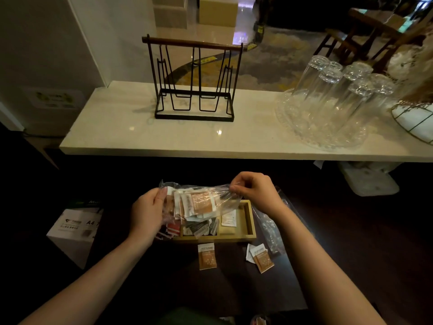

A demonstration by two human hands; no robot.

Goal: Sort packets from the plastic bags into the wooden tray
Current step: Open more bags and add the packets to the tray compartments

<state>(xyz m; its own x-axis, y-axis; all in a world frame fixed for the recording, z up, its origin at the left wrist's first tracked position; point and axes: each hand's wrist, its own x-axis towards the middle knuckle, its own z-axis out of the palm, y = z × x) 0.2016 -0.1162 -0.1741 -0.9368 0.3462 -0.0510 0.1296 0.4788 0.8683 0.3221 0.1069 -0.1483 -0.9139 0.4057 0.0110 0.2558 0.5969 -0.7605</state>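
1. The person holds a clear plastic bag [199, 200] of packets in the air, directly over the wooden tray [248, 221]. The left hand [146, 213] grips the bag's left end, fingers curled round the plastic with the thumb on top. The right hand [254, 192] pinches the bag's upper right edge between thumb and fingertips.

2. The step in hand looks like opening or tipping the bag. To do it well, the right hand should find the bag's mouth and spread it, while the left hand keeps the weight of the orange packets [202, 204] supported from below.

3. The tray sits on the dark table [234, 285]. Its left compartments already hold red packets [172, 229] and dark grey packets [199, 227], while the right compartment holds 1 white packet [228, 219] and has plenty of room.

4. Judging by that, the orange ones belong in a free space; lifting them out in small bunches would keep the kinds apart better than pouring.

5. 2 orange packets lie loose on the table in front of the tray, 1 near the middle [207, 256] and 1 to the right [262, 259]. They need collecting too.

6. An empty bag [269, 221] lies beside the tray's right end.
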